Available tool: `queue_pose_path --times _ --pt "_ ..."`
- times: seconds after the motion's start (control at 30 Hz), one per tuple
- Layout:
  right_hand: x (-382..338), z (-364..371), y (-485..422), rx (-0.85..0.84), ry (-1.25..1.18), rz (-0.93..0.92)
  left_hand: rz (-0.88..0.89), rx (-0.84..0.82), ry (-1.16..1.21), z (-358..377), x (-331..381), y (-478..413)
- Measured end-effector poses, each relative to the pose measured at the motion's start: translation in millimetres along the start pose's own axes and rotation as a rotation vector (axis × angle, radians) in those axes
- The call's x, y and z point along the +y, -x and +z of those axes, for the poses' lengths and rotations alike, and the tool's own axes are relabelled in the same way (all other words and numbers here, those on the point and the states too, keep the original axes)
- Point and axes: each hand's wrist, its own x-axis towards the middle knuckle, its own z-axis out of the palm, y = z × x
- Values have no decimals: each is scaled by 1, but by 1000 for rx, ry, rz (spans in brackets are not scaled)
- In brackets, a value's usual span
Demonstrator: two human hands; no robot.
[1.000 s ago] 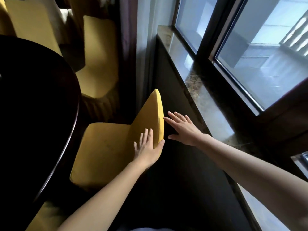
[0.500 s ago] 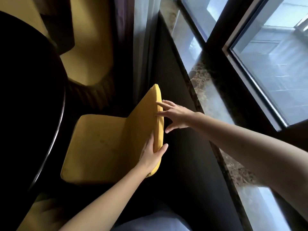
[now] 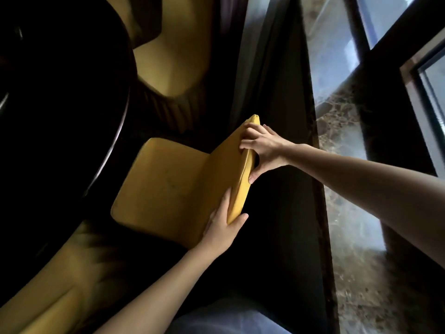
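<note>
Since half a second ago the right hand (image 3: 262, 150) has closed onto the backrest (image 3: 231, 165) of the yellow chair (image 3: 163, 186): then only its fingertips met the top edge with the thumb held clear, now its fingers (image 3: 249, 132) curl over that edge onto the front face and the thumb (image 3: 253, 175) presses the rear face, so the padding is pinched between them near the upper corner. The left hand (image 3: 221, 227) keeps its grasp at the lower corner of the same edge, fingers laid flat along the front face and thumb (image 3: 240, 218) hooked round the back, also pinching the backrest.

The chair stands on dark floor between the curved rim of the round table (image 3: 72, 97) on the left and the dark wall under the marble sill (image 3: 342, 141) on the right, with its seat towards the table rim and its backrest towards the wall. A second yellow chair (image 3: 168, 61) stands beyond it, beside the curtain (image 3: 255, 56). Blue-grey cloth (image 3: 228, 317) on the person's lap shows at the bottom edge.
</note>
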Motion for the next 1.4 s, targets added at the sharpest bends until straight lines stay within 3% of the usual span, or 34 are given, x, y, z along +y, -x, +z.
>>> queue_pose_path --times 0.33,0.77,1.13,1.4 --pt "-11 14 2 89 -87 -16 47 -15 -22 -11 -20 15" --pt "-95 27 -20 92 -174 -41 62 -51 16 -74 -74 61" --pt "-148 4 -131 100 -157 -187 -64 152 0 -153 -112 60" --pt "-169 -9 -180 112 -113 -244 -2 326 0 -192 -126 58"
